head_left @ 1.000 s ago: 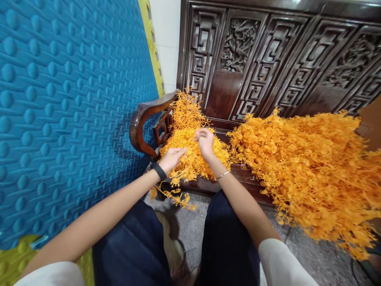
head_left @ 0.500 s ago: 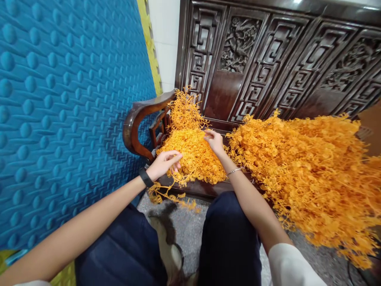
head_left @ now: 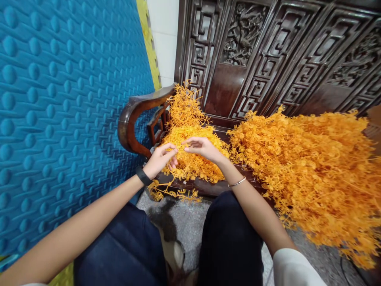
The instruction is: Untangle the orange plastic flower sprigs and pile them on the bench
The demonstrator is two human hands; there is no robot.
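Left hand (head_left: 160, 159): fingers curled, hold unclear | right hand (head_left: 206, 149): fingers slightly parted, seemingly empty | both over orange heap (head_left: 201, 169)

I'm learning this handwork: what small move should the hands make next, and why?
Perhaps the right hand should pinch into the smaller orange pile: that hand's thumb and fingers look parted, close beside the left hand, with the pile behind both in view.

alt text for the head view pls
A person's left hand and right hand nearly meet over a frilly orange pile on a carved dark bench. A bigger orange heap lies at picture right, a blue mat at left.
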